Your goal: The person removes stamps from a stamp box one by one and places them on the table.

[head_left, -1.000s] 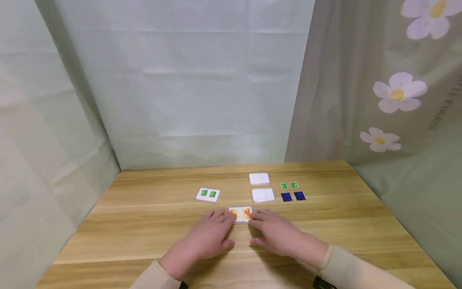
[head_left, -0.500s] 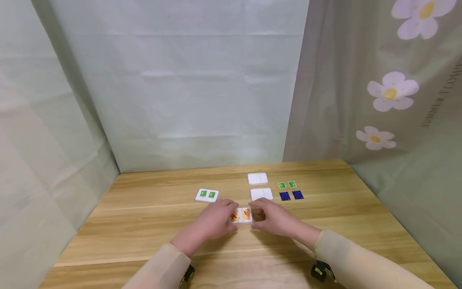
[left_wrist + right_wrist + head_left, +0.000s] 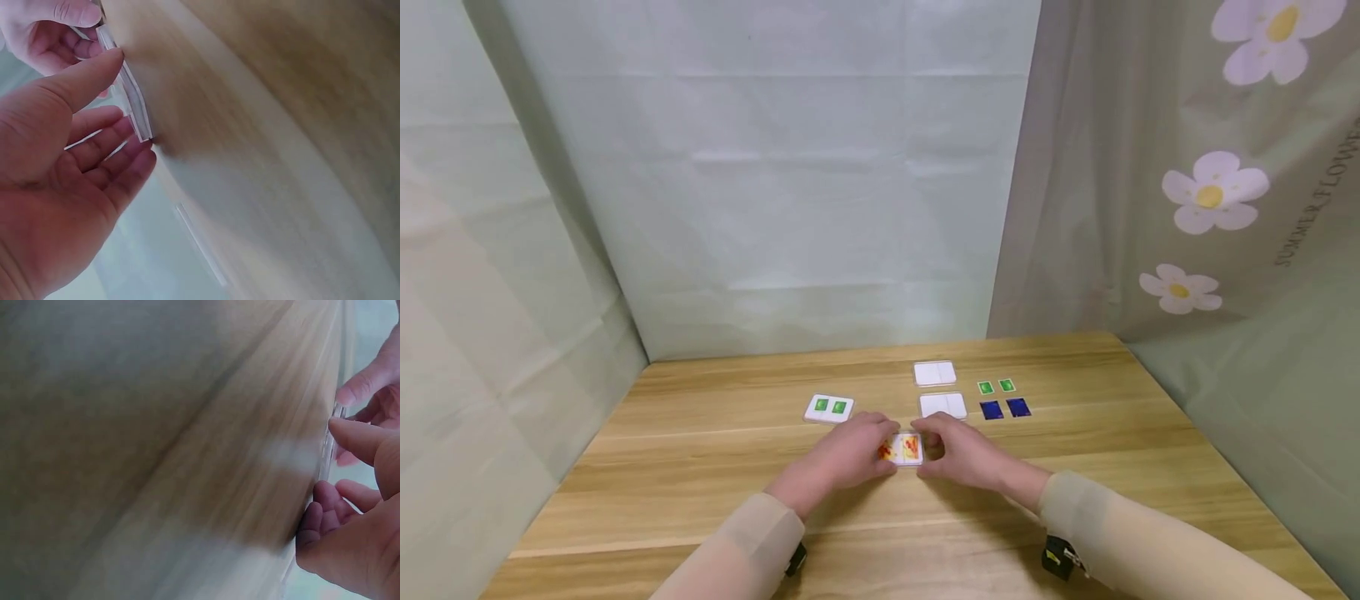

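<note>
Presently, the left grip [image 3: 852, 452] pinches the left end of a thin rectangular clear-plastic case, white with two orange-and-red pictures [image 3: 912, 450], and the right grip [image 3: 965, 454] pinches its right end. Whether the case lies flat on the pale wooden bench [image 3: 662, 467] or is slightly raised, I cannot tell. Just beyond the left grip lies a white case with two green squares [image 3: 830, 407]; just beyond the right grip, a blank white case [image 3: 944, 403]. The step in hand looks like securing the pictured case by both ends; any next move seemingly calls for even pressure from both grips, keeping it level.
</note>
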{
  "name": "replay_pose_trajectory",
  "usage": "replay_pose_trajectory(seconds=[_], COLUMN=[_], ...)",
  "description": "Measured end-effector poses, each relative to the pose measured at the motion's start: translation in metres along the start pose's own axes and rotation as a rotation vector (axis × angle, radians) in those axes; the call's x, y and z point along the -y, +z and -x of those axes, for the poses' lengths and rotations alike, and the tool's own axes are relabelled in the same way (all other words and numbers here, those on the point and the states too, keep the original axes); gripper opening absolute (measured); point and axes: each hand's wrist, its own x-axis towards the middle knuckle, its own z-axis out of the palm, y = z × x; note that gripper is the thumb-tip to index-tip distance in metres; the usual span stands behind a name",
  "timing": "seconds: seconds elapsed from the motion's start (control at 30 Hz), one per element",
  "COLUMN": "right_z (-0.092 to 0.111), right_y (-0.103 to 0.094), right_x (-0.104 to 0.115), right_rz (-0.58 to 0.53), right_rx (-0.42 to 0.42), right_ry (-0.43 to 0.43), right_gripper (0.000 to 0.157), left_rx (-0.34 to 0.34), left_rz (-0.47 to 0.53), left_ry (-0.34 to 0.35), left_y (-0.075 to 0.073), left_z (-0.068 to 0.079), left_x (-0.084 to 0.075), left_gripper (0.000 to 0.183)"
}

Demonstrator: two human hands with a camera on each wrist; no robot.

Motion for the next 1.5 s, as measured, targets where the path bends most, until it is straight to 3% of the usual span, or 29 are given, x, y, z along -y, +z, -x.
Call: replay_pose_trajectory(seconds=[0.27,0.67,0.93,1.23,1.5], right_z=[-0.002,-0.004,-0.004,0.0,0.003], right_y=[0.002,0.004,0.002,-0.006,-0.006], right_x=[0.002,-0.001,-0.006,-0.01,-0.01], right_rz=[0.0,-0.041,-0.069,-0.096,-0.131], right_rx=[-0.003,-0.015,-0.01,0.029,0.026], right_ry=[0.018,0.082,0.055,0.051,0.045], right_gripper=[0.067,0.063,0.062,0.073,0.073], left_rx=[-0.024,-0.003,-0.02,-0.006,-0.044], left_rz=[-0.031,-0.008,-0.008,0.027,-0.009], left_ry=[0.047,0.048,0.042,0.018,0.029], left_y=[0.003,0.004,0.002,0.002,-0.004], left_z=[0.0,-0.001,0.001,0.004,0.01], left_x=[0.004,0.002,0.0,-0.004,-0.001], left_gripper=[0.056,0.056,0.054,0.055,0.055])
